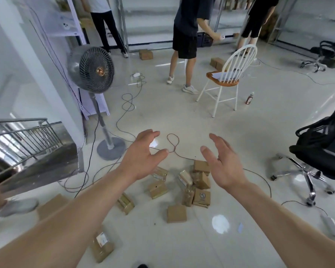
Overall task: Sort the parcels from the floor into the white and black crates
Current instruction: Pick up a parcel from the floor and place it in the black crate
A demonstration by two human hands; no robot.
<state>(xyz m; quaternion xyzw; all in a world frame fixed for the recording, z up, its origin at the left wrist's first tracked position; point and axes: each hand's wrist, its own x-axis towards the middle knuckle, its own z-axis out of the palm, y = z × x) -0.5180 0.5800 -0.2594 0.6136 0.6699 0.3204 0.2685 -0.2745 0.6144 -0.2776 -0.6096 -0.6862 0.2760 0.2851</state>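
Several brown cardboard parcels lie scattered on the glossy floor below my hands: a flat one, one with a round logo, one with a taped top and a labelled one near my left forearm. My left hand and my right hand both hover above the pile, fingers spread, holding nothing. A dark crate stands far back by the shelving. No white crate shows.
A standing fan is at the left, beside a stair railing. Cables loop over the floor. A white chair, a bottle and a black office chair stand to the right. Three people work at the back shelves.
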